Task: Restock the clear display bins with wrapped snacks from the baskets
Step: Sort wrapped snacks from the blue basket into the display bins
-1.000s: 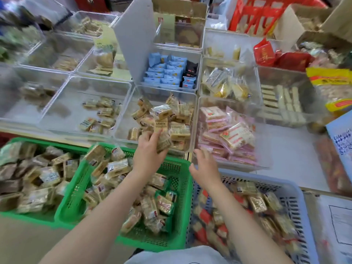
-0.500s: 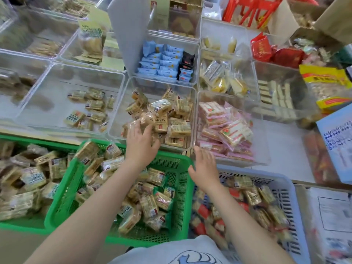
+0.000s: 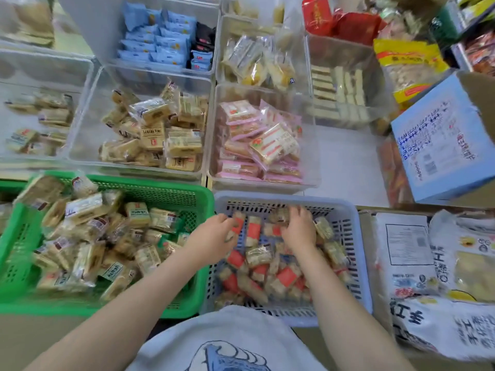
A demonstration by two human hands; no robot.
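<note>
1. 2 hands work in your blue basket (image 3: 356,253): your left hand (image 3: 214,238) curls onto a red-labelled snack (image 3: 237,226); your right hand (image 3: 300,231) presses among the packets, its grasp hidden.
2. The green basket (image 3: 198,199) beside it holds plenty of tan packets.
3. Beyond, the tan-snack bin (image 3: 83,108) looks about half full, the pink-snack bin (image 3: 312,145) likewise; much restocking remains.

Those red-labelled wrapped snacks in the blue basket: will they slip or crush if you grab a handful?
The red-labelled snacks look glossy-wrapped, so probably slippery. They lie loosely heaped in the blue basket, so neighbours may slide. Small and likely light; hard squeezing might crush them.
</note>
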